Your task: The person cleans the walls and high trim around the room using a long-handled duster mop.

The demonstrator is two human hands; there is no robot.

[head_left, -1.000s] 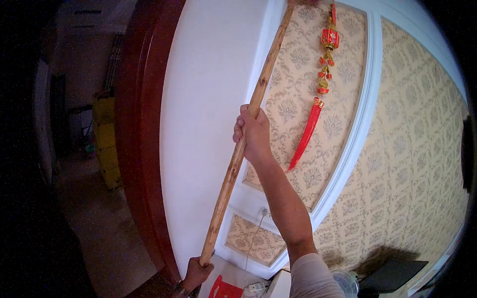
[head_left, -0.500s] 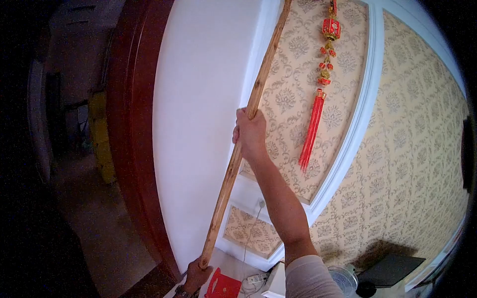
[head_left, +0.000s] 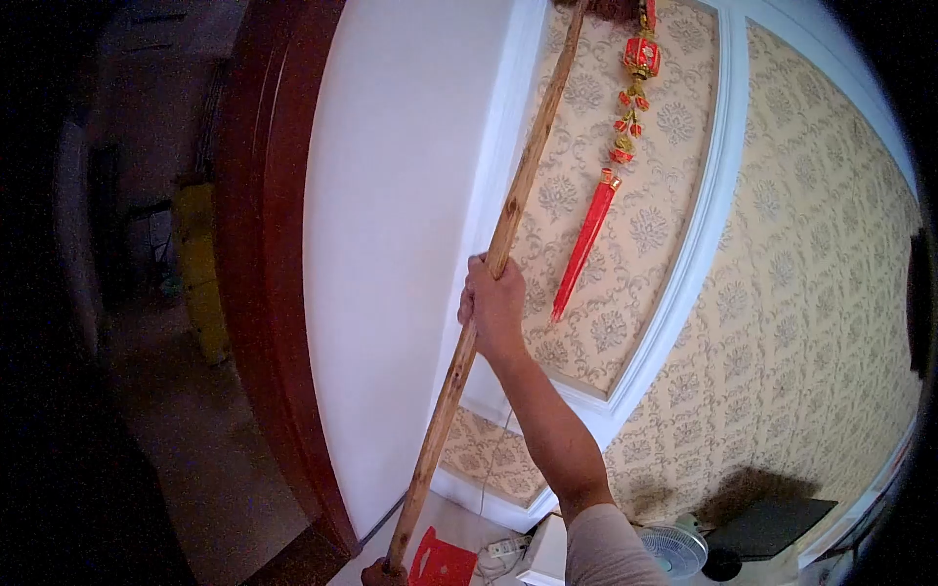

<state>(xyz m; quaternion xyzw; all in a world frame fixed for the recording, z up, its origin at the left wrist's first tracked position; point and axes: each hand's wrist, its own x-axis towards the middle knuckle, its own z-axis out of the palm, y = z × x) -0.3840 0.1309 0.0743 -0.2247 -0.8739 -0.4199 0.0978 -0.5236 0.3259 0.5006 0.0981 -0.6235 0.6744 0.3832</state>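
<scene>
A long wooden pole [head_left: 523, 181] slants from the bottom centre to the top of the view, where dark bristles [head_left: 611, 10] show at its upper end. My right hand [head_left: 495, 301] is wrapped round the pole near its middle, with the arm stretched up. Low down, my left hand [head_left: 383, 574] grips the pole's bottom end, partly cut off by the frame edge. Beside the bristles hangs a red and gold lantern ornament [head_left: 641, 59], whose red tassel [head_left: 584, 244] tilts to the lower left.
Patterned wallpaper with white moulding [head_left: 728, 195] covers the wall. A dark red door frame [head_left: 264, 244] stands left of a white wall [head_left: 401, 195]. Below are a red item [head_left: 442, 561], a power strip [head_left: 503, 549], a fan [head_left: 674, 550] and a black screen [head_left: 772, 527].
Both hands and the pole have moved down, and the bristles have come back into view at the top. The tassel has swung from nearly upright to a lower-left tilt.
</scene>
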